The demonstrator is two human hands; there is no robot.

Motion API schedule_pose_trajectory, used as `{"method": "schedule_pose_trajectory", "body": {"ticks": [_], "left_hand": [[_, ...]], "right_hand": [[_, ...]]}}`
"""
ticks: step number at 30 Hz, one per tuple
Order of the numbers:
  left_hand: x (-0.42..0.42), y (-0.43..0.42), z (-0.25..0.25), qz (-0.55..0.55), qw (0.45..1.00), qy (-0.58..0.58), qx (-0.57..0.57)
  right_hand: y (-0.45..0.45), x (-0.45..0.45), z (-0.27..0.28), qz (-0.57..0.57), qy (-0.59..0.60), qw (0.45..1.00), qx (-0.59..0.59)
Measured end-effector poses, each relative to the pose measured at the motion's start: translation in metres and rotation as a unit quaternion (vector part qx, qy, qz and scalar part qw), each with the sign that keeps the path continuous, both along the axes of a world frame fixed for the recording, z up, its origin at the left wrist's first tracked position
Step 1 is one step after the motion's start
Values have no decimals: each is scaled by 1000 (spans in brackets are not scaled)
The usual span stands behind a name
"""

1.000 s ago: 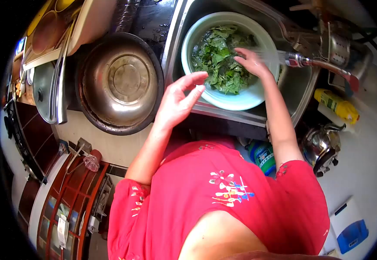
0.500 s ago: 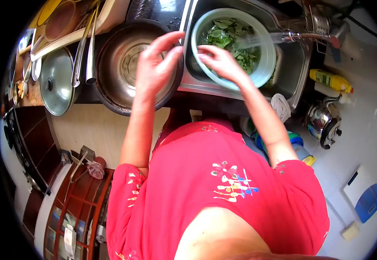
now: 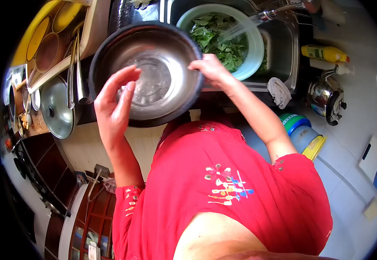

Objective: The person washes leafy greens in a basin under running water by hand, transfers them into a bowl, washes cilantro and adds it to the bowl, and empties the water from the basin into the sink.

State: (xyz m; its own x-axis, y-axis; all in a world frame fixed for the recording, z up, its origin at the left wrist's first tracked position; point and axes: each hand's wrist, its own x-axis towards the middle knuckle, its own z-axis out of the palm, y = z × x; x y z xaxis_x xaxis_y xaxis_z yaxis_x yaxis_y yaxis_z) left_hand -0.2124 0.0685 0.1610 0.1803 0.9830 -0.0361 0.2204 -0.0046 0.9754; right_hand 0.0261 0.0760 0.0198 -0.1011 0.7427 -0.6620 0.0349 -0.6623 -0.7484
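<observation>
A wide metal basin (image 3: 153,82) with a dark rim is tilted beside the sink. My right hand (image 3: 212,69) grips its right rim, thumb on the inner side. Over the basin's lower left part is my left hand (image 3: 117,97), with fingers and thumb apart and nothing between them. Partly behind the basin, a pale green tub (image 3: 255,52) stands in the sink and holds leafy greens (image 3: 218,39) in water. Water sprays into the tub from a faucet head (image 3: 264,17).
A rack with yellow and brown bowls (image 3: 50,52) is at the upper left, above a glass lid (image 3: 57,108). A white cloth (image 3: 279,92) hangs on the sink's front edge. A yellow bottle (image 3: 325,53) and a metal kettle (image 3: 325,95) are at the right.
My right hand has moved from the tub's near rim to the basin's right rim. My left hand has moved left and down. The basin now overlaps the sink's left edge.
</observation>
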Motion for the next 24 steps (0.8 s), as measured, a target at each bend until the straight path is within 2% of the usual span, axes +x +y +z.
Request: {"method": "schedule_pose_trajectory", "body": {"ticks": [2,4,5,7,10,14,17,18,21,22,24], "left_hand": [[18,-2,14,-51,998,-1,22],[38,5,19,-93,991,23,89],[46,11,18,-112,985,39,128],[62,20,8,-95,988,28,115],[81,35,-25,-65,997,-26,12],[94,51,-82,-96,989,-40,-101],[97,57,-112,-91,988,35,-123],[96,61,-123,-82,988,30,-131],[96,84,-139,-37,985,27,-168],[97,94,-149,-24,987,63,-147],[100,118,-163,0,984,153,-96]], "right_hand": [[-11,43,15,-113,66,990,-52],[-21,87,5,-201,36,978,-44],[-26,114,5,-199,36,977,-74],[-35,143,15,-250,-43,965,-71],[-44,165,15,-353,-197,915,3],[-65,176,5,-292,-323,896,89],[-75,171,-21,-294,-354,877,138],[-70,159,-12,-298,-335,875,184],[-47,157,-36,-268,-284,903,180],[-33,157,-46,-280,-210,919,183],[-8,159,-38,-271,-205,929,148]]}}
